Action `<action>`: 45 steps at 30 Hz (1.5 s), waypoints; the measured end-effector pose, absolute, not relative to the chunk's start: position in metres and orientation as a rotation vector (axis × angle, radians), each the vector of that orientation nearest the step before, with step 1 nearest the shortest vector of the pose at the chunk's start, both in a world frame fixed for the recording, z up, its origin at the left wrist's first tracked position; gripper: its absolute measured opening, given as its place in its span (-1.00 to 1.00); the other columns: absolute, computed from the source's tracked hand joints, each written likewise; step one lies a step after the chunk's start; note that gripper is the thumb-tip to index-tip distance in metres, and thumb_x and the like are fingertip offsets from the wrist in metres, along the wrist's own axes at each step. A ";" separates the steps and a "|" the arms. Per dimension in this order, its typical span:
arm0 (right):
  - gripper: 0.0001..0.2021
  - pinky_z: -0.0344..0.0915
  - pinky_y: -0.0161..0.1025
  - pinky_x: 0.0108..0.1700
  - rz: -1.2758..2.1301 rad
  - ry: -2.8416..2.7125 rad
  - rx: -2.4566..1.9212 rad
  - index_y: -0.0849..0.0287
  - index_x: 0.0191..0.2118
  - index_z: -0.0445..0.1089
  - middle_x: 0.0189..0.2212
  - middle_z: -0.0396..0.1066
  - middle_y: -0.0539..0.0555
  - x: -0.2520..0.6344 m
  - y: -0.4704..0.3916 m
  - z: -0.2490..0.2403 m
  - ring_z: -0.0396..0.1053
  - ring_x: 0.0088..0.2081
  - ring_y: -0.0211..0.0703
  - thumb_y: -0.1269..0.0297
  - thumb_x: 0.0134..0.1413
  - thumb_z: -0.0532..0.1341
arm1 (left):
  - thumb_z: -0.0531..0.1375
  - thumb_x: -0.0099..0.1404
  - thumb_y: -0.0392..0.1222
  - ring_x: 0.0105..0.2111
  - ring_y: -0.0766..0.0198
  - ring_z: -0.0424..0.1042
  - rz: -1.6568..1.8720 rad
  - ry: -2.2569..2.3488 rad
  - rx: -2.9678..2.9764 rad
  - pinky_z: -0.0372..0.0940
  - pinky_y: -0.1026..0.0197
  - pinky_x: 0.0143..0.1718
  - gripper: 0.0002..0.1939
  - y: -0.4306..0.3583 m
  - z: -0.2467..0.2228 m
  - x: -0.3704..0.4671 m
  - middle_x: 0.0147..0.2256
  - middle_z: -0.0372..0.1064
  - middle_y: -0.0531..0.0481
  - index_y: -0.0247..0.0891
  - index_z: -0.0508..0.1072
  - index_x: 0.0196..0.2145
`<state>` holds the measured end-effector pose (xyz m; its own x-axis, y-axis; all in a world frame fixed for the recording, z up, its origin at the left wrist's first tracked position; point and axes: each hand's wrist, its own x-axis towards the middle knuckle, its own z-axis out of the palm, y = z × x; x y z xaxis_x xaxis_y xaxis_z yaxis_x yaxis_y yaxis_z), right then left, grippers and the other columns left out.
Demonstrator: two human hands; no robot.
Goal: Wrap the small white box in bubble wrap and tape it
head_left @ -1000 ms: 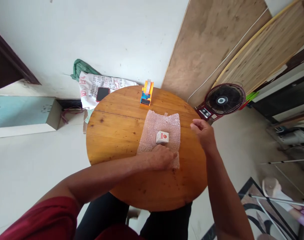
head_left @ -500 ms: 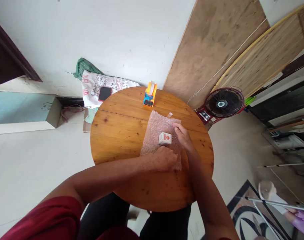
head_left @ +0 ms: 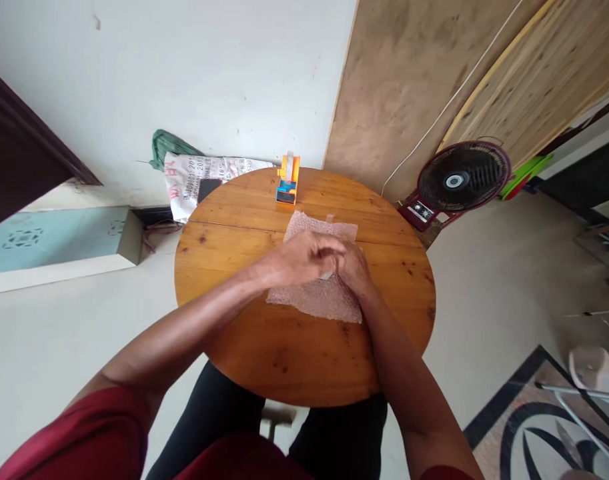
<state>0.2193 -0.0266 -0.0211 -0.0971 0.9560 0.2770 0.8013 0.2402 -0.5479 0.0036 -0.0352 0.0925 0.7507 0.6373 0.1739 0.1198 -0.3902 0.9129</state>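
Observation:
Bubble wrap [head_left: 324,300] lies spread on the round wooden table [head_left: 224,260]. Over its middle, my left hand [head_left: 304,257] has its fingers curled toward the other hand. My right hand [head_left: 353,267] is at the right part of the wrap, its fingers bent and meeting the left fingertips. Between and beneath the hands only a small bit of the white box [head_left: 327,275] shows; the rest is covered. What the fingertips pinch, if anything, is hidden.
An orange and blue tape dispenser [head_left: 287,180] stands at the table's far edge. Behind the table are a printed white sack [head_left: 184,180] and, to the right, a dark red fan [head_left: 454,180].
My left hand has moved up from the near edge of the wrap and now covers most of the box. My right hand has come in beside it. The camera view has shifted slightly.

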 end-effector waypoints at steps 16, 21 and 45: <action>-0.57 0.15 0.13 0.26 0.167 -2.008 -1.678 0.28 0.19 0.33 0.21 0.32 0.31 0.220 -0.026 -0.015 0.23 0.25 0.16 0.33 0.25 0.05 | 0.17 -0.01 -0.37 -0.28 0.33 0.46 1.023 0.925 1.017 0.33 0.17 -0.01 -0.66 0.008 -0.007 0.015 -0.31 0.48 -0.02 -0.35 0.46 -0.21; -0.58 0.14 0.17 0.26 0.139 -2.011 -1.712 0.25 0.18 0.34 0.22 0.30 0.30 0.225 -0.024 -0.014 0.22 0.24 0.20 0.26 0.27 0.07 | 0.19 -0.04 -0.35 -0.34 0.36 0.45 1.029 0.896 0.946 0.35 0.26 -0.15 -0.71 0.011 -0.005 0.012 -0.37 0.48 0.01 -0.34 0.47 -0.27; -0.67 0.31 0.01 0.12 0.211 -2.042 -1.599 0.11 0.00 0.46 0.03 0.51 0.15 0.228 -0.038 0.007 0.43 0.06 0.07 0.28 0.24 0.04 | 0.22 0.03 -0.34 -0.07 0.16 0.47 0.638 0.564 1.575 0.36 0.17 -0.11 -0.24 -0.006 0.010 0.003 0.05 0.41 -0.16 -0.23 0.26 0.23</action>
